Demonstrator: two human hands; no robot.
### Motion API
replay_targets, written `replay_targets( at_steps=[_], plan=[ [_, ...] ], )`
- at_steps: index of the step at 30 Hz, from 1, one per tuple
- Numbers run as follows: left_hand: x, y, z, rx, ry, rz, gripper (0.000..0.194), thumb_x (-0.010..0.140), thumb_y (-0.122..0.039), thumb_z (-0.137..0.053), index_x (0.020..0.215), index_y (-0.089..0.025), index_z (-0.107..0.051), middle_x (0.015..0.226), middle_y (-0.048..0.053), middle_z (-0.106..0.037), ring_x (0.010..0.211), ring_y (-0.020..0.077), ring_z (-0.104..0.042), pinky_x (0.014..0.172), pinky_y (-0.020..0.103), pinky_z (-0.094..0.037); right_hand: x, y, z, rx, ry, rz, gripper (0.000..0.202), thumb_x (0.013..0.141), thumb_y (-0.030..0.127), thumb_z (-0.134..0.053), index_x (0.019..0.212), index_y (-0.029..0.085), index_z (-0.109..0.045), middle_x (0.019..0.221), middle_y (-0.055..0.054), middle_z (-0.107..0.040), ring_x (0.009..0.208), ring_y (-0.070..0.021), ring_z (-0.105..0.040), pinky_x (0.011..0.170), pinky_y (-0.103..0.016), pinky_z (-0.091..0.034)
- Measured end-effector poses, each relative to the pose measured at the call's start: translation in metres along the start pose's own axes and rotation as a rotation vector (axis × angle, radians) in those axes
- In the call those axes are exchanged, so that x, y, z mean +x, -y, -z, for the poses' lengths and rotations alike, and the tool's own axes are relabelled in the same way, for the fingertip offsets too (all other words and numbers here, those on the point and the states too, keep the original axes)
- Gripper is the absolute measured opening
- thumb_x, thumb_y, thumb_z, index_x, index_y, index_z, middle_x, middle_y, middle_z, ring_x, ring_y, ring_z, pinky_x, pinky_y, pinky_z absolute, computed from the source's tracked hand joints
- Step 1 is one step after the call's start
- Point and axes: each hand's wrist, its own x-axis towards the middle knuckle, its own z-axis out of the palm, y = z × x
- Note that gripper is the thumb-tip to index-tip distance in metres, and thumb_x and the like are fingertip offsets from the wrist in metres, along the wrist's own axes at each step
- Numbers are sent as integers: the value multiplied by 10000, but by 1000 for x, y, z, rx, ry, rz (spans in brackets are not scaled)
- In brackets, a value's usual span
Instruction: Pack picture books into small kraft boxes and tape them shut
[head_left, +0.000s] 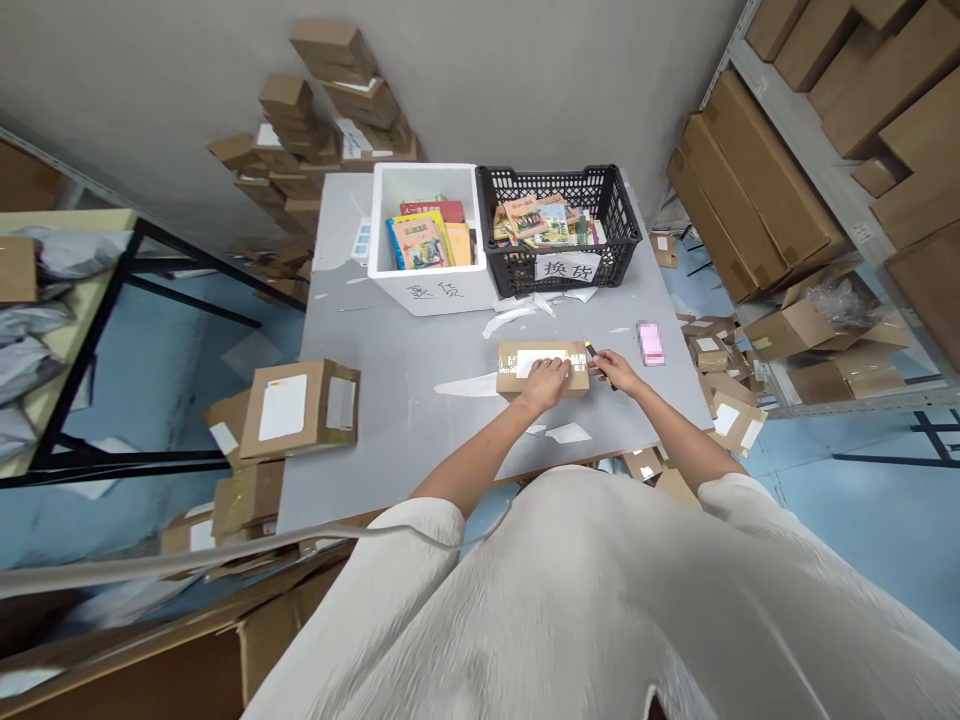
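Observation:
A small taped cardboard box (508, 381) with a white label lies near the middle of the grey table. Across its top rests my left hand (546, 381), fingers spread over the label and pressing on the box. At the box's right end, my right hand (613, 368) is closed around a slim yellow-and-black utility knife (592, 351). The knife's tip points up and away from me, close to the box's far right corner. Torn white paper scraps (568, 433) lie beside the box.
Behind the box stand a white foam bin (427, 290) of books and a black plastic crate (517, 270) of booklets. A phone (650, 343) lies at right. A larger carton (289, 410) sits on the left edge of the table (375, 410). Stacked boxes and shelves surround it.

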Motion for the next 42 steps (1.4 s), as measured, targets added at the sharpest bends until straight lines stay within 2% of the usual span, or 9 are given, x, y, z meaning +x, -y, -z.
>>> replay_targets(
  at_steps=[7,11,15,18,22,27,32,38,42],
  plan=[
    [7,-5,-1,25,2,30,728,874,-123,-781,1568,-170,-565,1517,222,-638,1426,397,-646,1396,567,-275,-5,1,37,-241,30,34,346,1093,547,-615,1005,225,-704,918,-45,-797,669,-160,-702,629,-276,-563],
    [6,-5,-3,39,-21,17,705,880,-113,-781,1550,-180,-572,1514,204,-631,1385,373,-674,1395,568,-265,-8,4,63,-389,66,66,316,1056,546,-730,1129,240,-700,829,2,-768,597,-149,-688,594,-251,-538],
    [4,-3,-9,49,-52,10,687,901,-130,-778,1549,-201,-562,1503,186,-633,1363,360,-685,1390,568,-258,-5,8,80,-636,123,179,261,1082,460,-700,1185,227,-756,943,-30,-820,750,-184,-750,686,-257,-540],
    [4,-2,-14,49,-75,5,676,914,-133,-768,1550,-210,-554,1496,184,-634,1342,356,-692,1388,567,-254,0,11,83,-860,133,279,288,1117,389,-616,1259,225,-806,1098,-73,-856,931,-241,-759,782,-295,-532],
    [4,-1,-19,48,-78,5,690,900,-141,-796,1542,-209,-553,1484,183,-632,1343,359,-687,1393,568,-243,8,16,76,-1101,165,328,367,1146,333,-542,1367,238,-820,1243,-109,-841,1089,-291,-738,885,-344,-512],
    [4,0,-23,48,-92,5,716,902,-147,-804,1563,-204,-535,1492,186,-622,1357,359,-680,1402,566,-233,13,24,62,-1299,126,416,412,1165,269,-495,1438,232,-801,1246,-168,-791,1171,-341,-676,996,-427,-450],
    [5,3,-25,61,-94,-9,716,914,-158,-785,1577,-219,-521,1523,182,-614,1312,345,-707,1399,568,-245,15,26,53,-1334,136,509,437,1155,235,-472,1455,254,-789,1242,-186,-764,1184,-353,-629,1029,-455,-407],
    [5,3,-23,43,-78,4,687,897,-164,-796,1535,-214,-546,1488,179,-630,1331,355,-700,1400,583,-244,14,15,64,-1098,201,274,373,1119,291,-575,1393,255,-826,1222,-135,-803,1095,-319,-695,949,-375,-481],
    [4,0,-17,44,-76,4,665,893,-145,-758,1526,-204,-561,1477,188,-636,1325,364,-702,1390,592,-265,3,4,73,-864,274,148,307,1094,354,-602,1228,240,-853,1100,-69,-828,938,-257,-694,850,-322,-508]
  ],
)
